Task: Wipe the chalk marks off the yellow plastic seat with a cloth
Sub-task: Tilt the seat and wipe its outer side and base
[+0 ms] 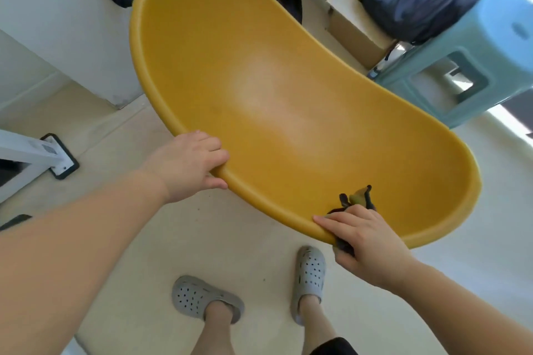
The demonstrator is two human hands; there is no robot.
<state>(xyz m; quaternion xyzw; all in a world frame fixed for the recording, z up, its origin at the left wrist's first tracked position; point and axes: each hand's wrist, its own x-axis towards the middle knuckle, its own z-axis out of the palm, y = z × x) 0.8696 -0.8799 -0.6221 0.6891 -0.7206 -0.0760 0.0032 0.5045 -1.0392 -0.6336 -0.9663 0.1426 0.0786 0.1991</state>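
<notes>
Your left hand (pixel 190 166) gripping the rim of the curved yellow plastic seat (pixel 277 101), your right hand (pixel 366 242) pinching a dark crumpled cloth (pixel 356 202) against its near edge

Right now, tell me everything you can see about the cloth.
The cloth is small, dark and crumpled, with an olive-yellow patch. It is bunched under the right hand, pressed over the near rim of the yellow seat. One end pokes up inside the seat; another hangs below the rim.

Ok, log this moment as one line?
left hand: grips seat rim | right hand: presses cloth on near rim | yellow seat: no chalk visible
</notes>
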